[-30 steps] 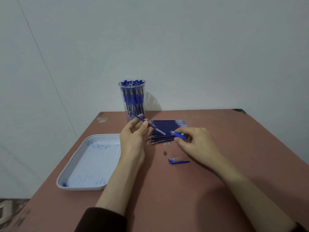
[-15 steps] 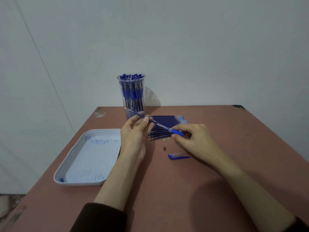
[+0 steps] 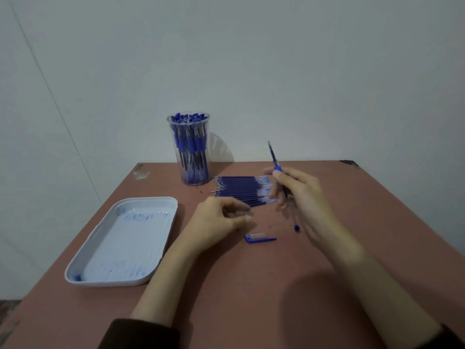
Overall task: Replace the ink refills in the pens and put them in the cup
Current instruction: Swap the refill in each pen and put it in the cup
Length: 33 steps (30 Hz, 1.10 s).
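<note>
My right hand (image 3: pixel 304 197) holds a blue pen (image 3: pixel 276 162) nearly upright, one end up, above the right end of a row of blue refills (image 3: pixel 239 191) lying on the table. My left hand (image 3: pixel 216 220) rests low in front of the refills with thumb and forefinger pinched together; anything between them is hidden. A clear cup (image 3: pixel 191 152) packed with several blue pens stands at the back. A blue pen cap (image 3: pixel 260 239) and a small blue piece (image 3: pixel 297 227) lie on the table between my hands.
A white tray (image 3: pixel 151 200), smeared with blue ink, sits at the left by the table's left edge. The reddish-brown table (image 3: pixel 251 285) stands against a white wall. Dark specks dot the surface near the refills.
My left hand let go of the pen and dropped to the table near the small metal tip. My right hand swung the pen upright and moved right.
</note>
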{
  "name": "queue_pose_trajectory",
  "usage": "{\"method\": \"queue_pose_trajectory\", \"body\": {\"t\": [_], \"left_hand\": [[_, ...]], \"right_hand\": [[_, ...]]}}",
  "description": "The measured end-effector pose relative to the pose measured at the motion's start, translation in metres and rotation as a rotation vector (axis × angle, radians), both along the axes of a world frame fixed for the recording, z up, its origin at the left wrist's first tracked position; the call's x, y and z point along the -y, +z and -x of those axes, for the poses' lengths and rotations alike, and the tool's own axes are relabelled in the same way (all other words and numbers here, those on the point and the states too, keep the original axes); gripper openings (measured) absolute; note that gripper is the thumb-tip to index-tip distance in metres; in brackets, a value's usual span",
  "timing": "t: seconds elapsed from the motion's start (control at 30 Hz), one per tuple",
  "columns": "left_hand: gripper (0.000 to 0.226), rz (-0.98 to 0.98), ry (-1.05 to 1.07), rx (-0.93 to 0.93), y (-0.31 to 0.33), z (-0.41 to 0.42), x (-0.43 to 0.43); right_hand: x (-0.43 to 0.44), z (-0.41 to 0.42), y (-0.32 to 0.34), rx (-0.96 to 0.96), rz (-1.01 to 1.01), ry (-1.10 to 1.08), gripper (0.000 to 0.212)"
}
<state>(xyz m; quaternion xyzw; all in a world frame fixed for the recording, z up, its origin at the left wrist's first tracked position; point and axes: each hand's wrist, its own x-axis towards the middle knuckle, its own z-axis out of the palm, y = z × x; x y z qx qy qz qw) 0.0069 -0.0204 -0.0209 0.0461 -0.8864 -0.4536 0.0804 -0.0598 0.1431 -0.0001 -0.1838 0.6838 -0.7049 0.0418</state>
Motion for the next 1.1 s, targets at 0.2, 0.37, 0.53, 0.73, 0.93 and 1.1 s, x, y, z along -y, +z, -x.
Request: {"method": "queue_pose_trajectory", "body": {"t": [0.2,0.37,0.53,0.73,0.93,1.1], "left_hand": [[0.017,0.150,-0.002,-0.039,0.000,-0.001,0.002],[0.021,-0.670,0.138,-0.247,0.009,-0.001,-0.002],[0.025,-0.978,0.142,-0.318,0.012,-0.001,-0.003],[0.025,-0.946,0.094,-0.294,0.010,-0.001,-0.006],[0.028,-0.786,0.082,-0.313,0.010,-0.002,-0.006],[0.035,-0.695,0.014,-0.311,0.013,-0.005,-0.011]], "right_hand": [[-0.002,-0.003,0.003,0.059,0.064,0.030,0.020],[0.001,-0.003,-0.004,-0.153,-0.171,0.027,0.017],[0.003,-0.004,-0.015,-0.342,-0.367,0.003,0.014],[0.004,-0.005,-0.017,-0.403,-0.465,0.007,0.011],[0.002,-0.006,-0.016,-0.537,-0.590,-0.054,0.013],[0.003,-0.010,-0.014,-0.538,-0.604,-0.026,0.013]]}}
